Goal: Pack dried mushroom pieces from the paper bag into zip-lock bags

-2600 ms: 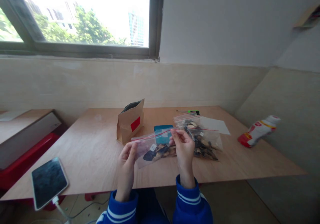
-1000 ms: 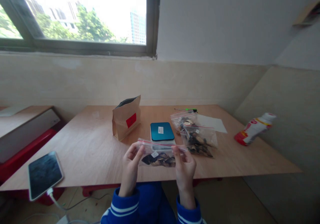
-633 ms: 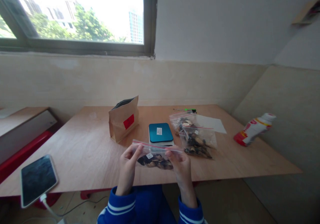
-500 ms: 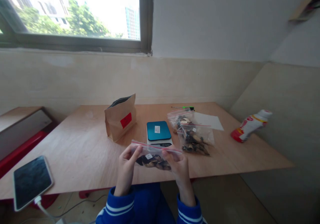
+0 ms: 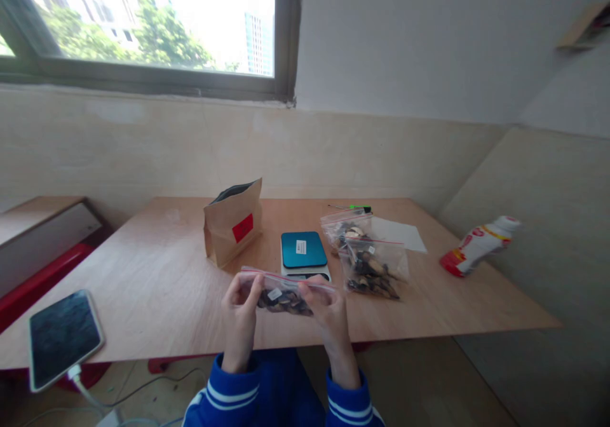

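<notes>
A clear zip bag (image 5: 286, 301) of dark dried slices, with a small white label, hangs between my hands over the table's front edge. My left hand (image 5: 242, 312) pinches its top left part, and my right hand (image 5: 328, 316) grips the top right part near the red seal line. Just beyond the bag lies a kitchen scale (image 5: 304, 250) with a blue plate; its front is partly hidden by the bag and my right hand. Two more filled zip bags, one in front (image 5: 374, 271) and one behind (image 5: 350, 227), overlap right of the scale.
A brown paper pouch (image 5: 229, 230) with a red label stands open at the left of the scale. White paper (image 5: 400, 233) and a green-and-black tool (image 5: 359, 208) lie behind the bags. A bottle (image 5: 479, 246) is at the right, a cabled tablet (image 5: 65, 338) at the left edge.
Both hands and the held bag have shifted slightly left and the bag is a little higher. Both hands still grip it. The camera view has moved a little.
</notes>
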### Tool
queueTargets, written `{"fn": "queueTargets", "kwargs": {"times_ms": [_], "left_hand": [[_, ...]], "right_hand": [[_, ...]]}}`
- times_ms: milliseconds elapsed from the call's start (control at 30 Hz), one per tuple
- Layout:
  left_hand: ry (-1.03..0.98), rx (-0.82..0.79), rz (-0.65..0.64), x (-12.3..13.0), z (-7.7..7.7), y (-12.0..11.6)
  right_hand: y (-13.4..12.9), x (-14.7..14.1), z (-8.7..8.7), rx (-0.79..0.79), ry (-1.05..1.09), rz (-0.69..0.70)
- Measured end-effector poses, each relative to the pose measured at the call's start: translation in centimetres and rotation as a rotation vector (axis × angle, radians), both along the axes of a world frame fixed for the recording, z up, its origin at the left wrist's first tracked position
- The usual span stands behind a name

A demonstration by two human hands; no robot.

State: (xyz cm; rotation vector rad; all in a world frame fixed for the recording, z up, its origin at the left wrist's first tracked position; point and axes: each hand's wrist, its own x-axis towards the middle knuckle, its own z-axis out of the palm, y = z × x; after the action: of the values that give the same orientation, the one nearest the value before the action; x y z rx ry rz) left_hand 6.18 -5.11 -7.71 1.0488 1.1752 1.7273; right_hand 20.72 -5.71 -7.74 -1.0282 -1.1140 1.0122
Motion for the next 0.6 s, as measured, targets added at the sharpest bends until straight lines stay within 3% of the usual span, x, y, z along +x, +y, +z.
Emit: {"fn": "queueTargets", "kwargs": {"times_ms": [67,167,367,600], "left_hand": [[-0.013,0.011,0.016,-0.3,-0.4,0.0],[-0.019,-0.011,-0.064,-1.2,-0.8,-0.1],[-0.021,-0.135,-0.334,-2.6,-0.8,-0.3],[0.030,-0.164,-0.303,-1.6,-0.4,-0.4]], "right_hand": [[-0.1,-0.1,0.0,-0.045,0.015,0.087],[-0.2,-0.2,0.1,-0.059,-0.008,0.130],[-0.1,-0.2,-0.1,-0.008,-0.068,0.037],[-0.1,-0.7,0.2,0.027,-0.052,-0.034]]}}
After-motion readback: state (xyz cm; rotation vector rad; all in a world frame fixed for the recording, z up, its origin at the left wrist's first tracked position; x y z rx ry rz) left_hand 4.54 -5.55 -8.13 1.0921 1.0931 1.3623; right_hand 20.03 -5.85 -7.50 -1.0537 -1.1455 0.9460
